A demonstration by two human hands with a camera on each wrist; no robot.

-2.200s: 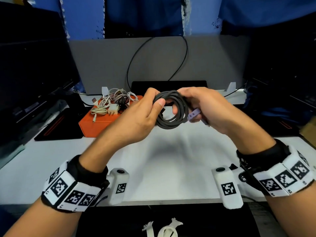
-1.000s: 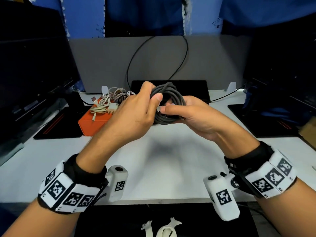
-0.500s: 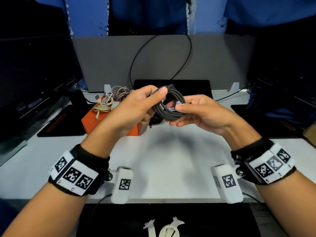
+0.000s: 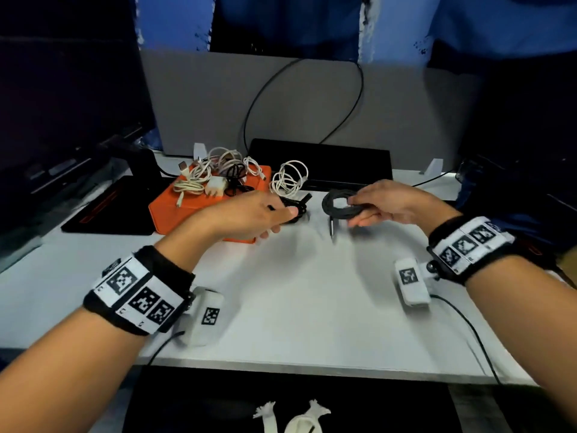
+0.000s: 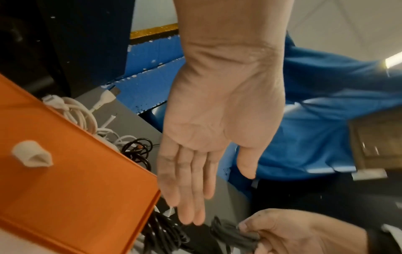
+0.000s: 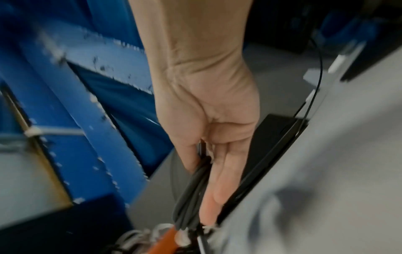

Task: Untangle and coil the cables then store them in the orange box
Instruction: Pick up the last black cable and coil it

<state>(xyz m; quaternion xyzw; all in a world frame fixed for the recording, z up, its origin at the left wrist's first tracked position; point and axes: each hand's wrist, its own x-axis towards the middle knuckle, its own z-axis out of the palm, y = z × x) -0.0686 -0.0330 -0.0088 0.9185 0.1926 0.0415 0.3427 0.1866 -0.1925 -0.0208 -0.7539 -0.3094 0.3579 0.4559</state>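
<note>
Right hand pinches the limp grey coiled cable across its bundled loops, or it springs apart; left hand flat, holding nothing.

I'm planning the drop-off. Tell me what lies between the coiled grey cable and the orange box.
In the head view, a black cable bundle and the open left hand lie between the grey coil, held by the right hand, and the orange box.

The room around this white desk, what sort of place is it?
Probably an office or lab workstation: a grey divider stands behind the desk, dark monitors flank it, and charging cables are heaped on an orange box.
</note>
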